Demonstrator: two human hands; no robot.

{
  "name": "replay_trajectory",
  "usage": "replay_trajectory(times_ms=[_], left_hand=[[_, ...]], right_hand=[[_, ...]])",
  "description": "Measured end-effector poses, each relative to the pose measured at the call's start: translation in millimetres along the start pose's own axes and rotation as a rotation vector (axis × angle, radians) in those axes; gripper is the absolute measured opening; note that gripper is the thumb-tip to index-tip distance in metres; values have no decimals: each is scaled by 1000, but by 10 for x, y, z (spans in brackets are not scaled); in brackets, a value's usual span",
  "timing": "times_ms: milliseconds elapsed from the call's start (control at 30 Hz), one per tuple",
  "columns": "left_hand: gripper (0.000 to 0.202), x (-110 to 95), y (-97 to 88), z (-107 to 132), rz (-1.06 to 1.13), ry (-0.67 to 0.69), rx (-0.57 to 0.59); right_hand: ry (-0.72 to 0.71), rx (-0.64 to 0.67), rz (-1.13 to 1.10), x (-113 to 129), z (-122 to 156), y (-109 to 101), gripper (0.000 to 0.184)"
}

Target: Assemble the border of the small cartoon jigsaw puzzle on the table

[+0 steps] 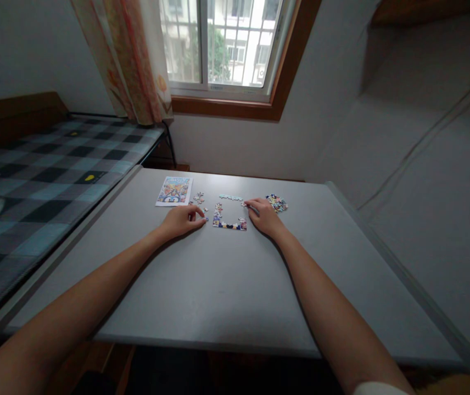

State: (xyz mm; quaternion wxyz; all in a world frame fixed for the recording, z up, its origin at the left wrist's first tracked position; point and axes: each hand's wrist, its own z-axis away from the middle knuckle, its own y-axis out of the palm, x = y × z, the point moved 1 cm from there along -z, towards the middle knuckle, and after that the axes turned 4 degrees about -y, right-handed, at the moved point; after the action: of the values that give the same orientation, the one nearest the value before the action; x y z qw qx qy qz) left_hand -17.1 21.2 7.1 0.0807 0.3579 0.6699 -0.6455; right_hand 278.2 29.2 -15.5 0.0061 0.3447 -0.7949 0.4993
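A partly joined jigsaw border (229, 224) lies on the grey table (227, 285), with a loose strip of joined pieces (230, 197) above it. My left hand (182, 220) rests just left of the border, fingertips pinched on a small puzzle piece at its lower left corner. My right hand (263, 216) rests just right of the border, fingers curled, index tip on a piece near the upper right corner. A pile of loose pieces (277, 203) sits behind my right hand. A few loose pieces (198, 198) lie behind my left hand.
A printed reference picture (174, 191) lies flat at the far left of the table. A bed with a checked cover (49, 170) runs along the table's left side. A window (222, 44) and curtain (128, 60) are behind; a white wall is on the right.
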Motion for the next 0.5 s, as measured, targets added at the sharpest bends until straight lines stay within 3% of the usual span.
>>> replay_trajectory(times_ms=[500], left_hand=[[24, -43, 8, 40, -81, 124, 14]], right_hand=[[-7, 0, 6, 17, -7, -15, 31]])
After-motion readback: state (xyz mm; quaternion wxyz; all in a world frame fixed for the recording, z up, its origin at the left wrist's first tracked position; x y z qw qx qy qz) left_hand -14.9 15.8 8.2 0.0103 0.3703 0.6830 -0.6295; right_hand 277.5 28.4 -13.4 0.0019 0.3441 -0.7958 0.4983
